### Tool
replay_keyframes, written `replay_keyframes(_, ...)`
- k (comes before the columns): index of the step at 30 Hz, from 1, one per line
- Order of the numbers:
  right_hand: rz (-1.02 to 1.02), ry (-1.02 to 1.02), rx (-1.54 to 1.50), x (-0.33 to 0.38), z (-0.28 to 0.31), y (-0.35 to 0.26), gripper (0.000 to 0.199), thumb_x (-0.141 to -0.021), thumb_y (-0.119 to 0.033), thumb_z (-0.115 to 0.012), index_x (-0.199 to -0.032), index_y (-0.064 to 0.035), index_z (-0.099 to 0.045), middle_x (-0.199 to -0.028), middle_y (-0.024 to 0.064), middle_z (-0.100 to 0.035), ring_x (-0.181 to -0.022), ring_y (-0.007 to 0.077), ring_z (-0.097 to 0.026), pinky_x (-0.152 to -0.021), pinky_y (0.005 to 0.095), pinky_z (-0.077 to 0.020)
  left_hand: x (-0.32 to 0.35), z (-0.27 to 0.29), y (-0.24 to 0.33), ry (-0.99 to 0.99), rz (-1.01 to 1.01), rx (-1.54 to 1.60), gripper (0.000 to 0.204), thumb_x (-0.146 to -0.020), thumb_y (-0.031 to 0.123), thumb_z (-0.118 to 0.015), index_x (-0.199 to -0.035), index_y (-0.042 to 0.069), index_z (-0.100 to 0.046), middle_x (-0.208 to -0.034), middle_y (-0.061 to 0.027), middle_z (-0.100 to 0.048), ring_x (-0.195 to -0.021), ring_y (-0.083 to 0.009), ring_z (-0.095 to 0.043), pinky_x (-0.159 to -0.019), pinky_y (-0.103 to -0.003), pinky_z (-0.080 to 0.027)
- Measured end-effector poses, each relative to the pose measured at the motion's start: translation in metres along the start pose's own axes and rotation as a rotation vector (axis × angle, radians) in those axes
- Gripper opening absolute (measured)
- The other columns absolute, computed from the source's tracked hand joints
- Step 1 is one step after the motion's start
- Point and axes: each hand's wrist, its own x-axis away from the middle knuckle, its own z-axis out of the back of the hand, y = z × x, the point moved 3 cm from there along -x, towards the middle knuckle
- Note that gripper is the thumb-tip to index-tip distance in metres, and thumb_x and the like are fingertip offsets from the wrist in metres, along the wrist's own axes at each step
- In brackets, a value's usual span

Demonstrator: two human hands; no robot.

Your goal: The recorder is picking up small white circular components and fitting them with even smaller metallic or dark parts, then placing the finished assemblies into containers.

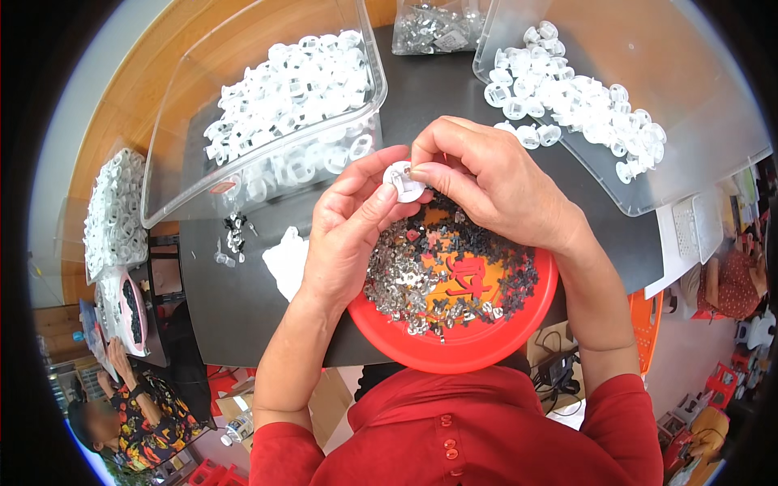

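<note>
Between the fingers of my left hand (350, 219) is a round white plastic part (404, 183), held above the far left rim of a red tray (454, 356). My right hand (486, 174) meets it from the right, thumb and forefinger pinched at the part's upper edge. Whatever small piece may be in that pinch is hidden by the fingertips. Below my hands, the tray carries many small silvery metal pieces (409, 279) on its left and small black pieces (523, 283) on its right.
A clear bin of white plastic parts (300, 89) stands at the far left, another clear bin with similar parts (579, 101) at the far right. Between them sits a bag of metal pieces (438, 31). White crumpled tissue (285, 263) lies left. Another person (138, 413) works at lower left.
</note>
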Motion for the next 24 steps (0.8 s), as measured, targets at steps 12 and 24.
replay_keyframes(12, 0.116, -0.033, 0.150, 0.0013, -0.0045, -0.0031, 0.012, -0.088, -0.013, -0.060, -0.088, -0.0038, -0.052, -0.083, 0.0124, -0.055, -0.076, 0.0342, -0.058, -0.065, 0.0410, -0.0459, -0.0005, 0.0032, -0.0029, 0.040, 0.025, 0.029, 0.038, -0.095, 0.017, -0.057, -0.128, -0.001, -0.052, -0.112, -0.0086, -0.063, -0.100, -0.0159, -0.062, -0.089, -0.029, -0.051)
replay_keyframes(24, 0.199, -0.008, 0.176, 0.0028, -0.0075, -0.0001, 0.008, -0.087, -0.011, -0.060, -0.090, -0.0046, -0.057, -0.082, 0.0105, -0.057, -0.075, 0.0311, -0.058, -0.067, 0.0375, -0.0452, -0.0018, 0.0061, -0.0073, 0.055, 0.019, 0.037, 0.041, -0.095, 0.016, -0.057, -0.132, -0.001, -0.050, -0.119, -0.0098, -0.061, -0.105, -0.0161, -0.062, -0.091, -0.030, -0.052)
